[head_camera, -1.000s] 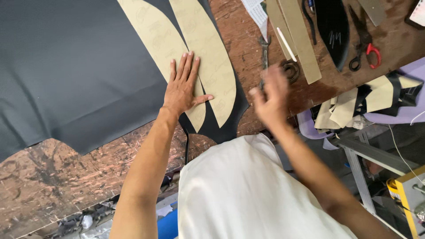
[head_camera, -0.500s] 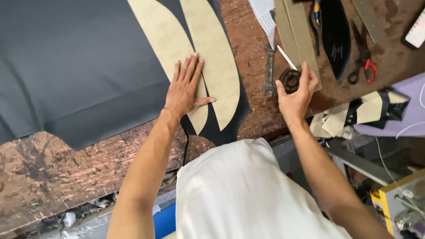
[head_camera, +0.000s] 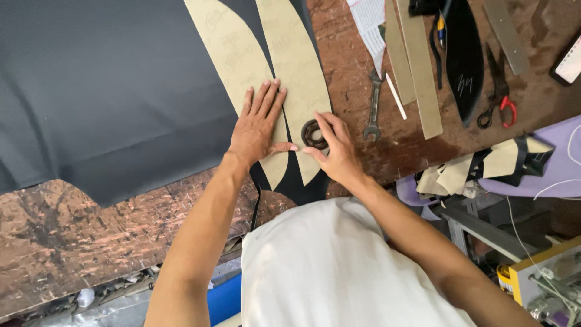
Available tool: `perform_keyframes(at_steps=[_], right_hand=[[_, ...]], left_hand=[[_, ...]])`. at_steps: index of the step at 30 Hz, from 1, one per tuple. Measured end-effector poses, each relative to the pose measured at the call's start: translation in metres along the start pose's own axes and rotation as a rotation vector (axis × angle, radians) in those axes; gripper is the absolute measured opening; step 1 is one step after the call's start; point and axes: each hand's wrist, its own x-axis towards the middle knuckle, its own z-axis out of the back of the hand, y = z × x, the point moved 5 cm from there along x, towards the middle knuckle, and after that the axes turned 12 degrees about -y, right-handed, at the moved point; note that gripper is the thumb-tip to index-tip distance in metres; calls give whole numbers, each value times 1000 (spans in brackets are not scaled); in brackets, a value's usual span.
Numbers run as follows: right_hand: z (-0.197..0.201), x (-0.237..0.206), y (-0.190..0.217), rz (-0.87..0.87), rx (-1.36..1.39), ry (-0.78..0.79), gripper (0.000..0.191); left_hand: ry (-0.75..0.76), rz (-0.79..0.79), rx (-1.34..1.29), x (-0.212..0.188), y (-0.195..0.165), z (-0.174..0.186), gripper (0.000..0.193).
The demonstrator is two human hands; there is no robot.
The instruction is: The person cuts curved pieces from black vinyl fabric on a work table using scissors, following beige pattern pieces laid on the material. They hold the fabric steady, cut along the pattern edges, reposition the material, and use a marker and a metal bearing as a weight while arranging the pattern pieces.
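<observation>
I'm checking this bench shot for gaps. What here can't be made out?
Head view only:
- Dark ring: partly covered by the right hand.
- Tan pattern pieces: upper ends cut off by the top edge.
- Black sheet: runs past the left edge.
- Left hand: hides the pattern beneath its palm.

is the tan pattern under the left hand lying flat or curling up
Flat: the tan pattern lies flush on the black sheet, with the left hand spread on it.

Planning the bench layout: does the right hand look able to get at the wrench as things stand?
Probably yes: the wrench lies bare on the table just beside the right hand, which only rests on a dark ring; nothing lies between.
</observation>
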Motion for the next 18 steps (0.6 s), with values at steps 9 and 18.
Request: perform_keyframes(at_steps=[9, 18], right_hand=[[64, 3, -93, -346, -354, -282, 56], [49, -3, -139, -810, 240, -131, 29]], left_hand=[[-147, 67, -62, 3, 3, -6, 105], [-261, 120, -245, -2, -43, -14, 99]])
